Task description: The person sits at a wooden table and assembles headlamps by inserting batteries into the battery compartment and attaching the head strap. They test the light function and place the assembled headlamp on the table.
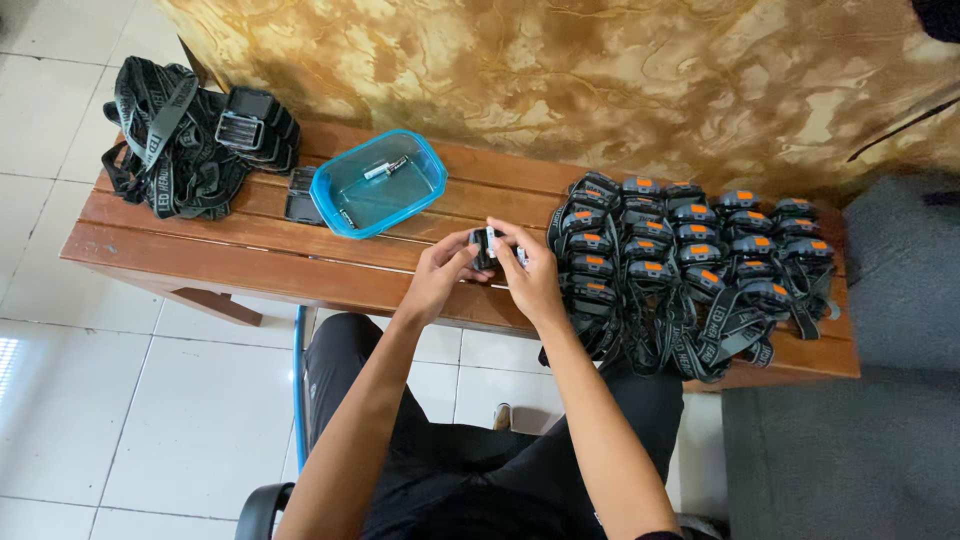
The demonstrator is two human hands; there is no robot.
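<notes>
My left hand point(440, 272) and my right hand point(530, 272) meet over the wooden bench point(250, 250), both gripping one small dark headlamp body point(487, 246) with a pale part showing between the fingers. Right of my hands lies a large cluster of black headlamps with orange buttons and grey straps point(690, 265), laid in rows. Left of my hands stands a clear tub with a blue rim point(378, 183), holding a small cylindrical battery point(382, 169).
A heap of black straps point(165, 140) and several dark lamp housings point(258, 125) lie at the bench's left end. A mottled brown wall rises behind. Grey upholstery point(890, 300) stands at the right. White floor tiles and my dark trousers are below.
</notes>
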